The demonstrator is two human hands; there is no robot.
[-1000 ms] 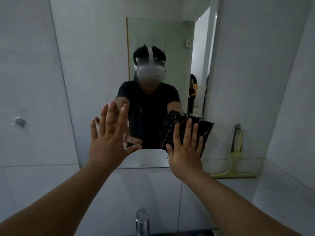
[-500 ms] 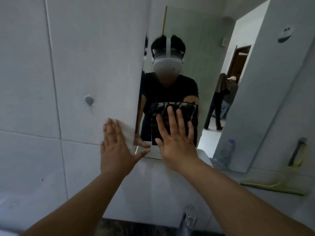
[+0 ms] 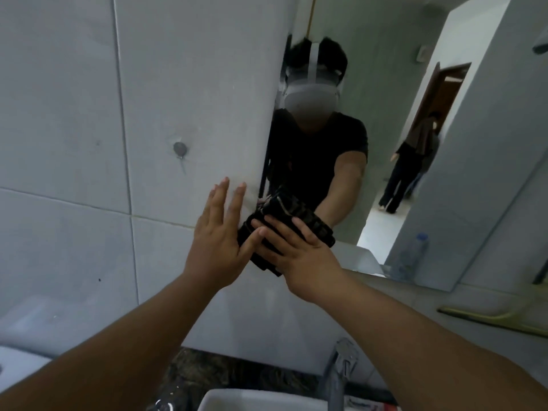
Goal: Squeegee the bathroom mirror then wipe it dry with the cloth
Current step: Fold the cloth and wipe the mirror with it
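The bathroom mirror (image 3: pixel 385 84) hangs on the tiled wall and fills the upper right of the view. A dark folded cloth (image 3: pixel 268 232) is pressed against the mirror's lower left corner, partly overhanging its edges. My right hand (image 3: pixel 296 247) lies flat on the cloth with fingers spread. Just left of the mirror's edge, my left hand (image 3: pixel 221 232) rests flat on the wall tile, fingers apart, its thumb touching the cloth. The yellow-green squeegee (image 3: pixel 498 317) leans against the wall at the far right, below the mirror.
A chrome tap (image 3: pixel 341 372) and the white basin rim (image 3: pixel 261 398) sit below my arms. A screw plug (image 3: pixel 179 148) marks the tile left of the mirror. The mirror reflects a doorway, another person and a plastic bottle (image 3: pixel 412 253).
My view has swung left, so the mirror now sits on the right. My right hand slid the cloth down to the mirror's lower left corner. My left hand stays beside it on the wall.
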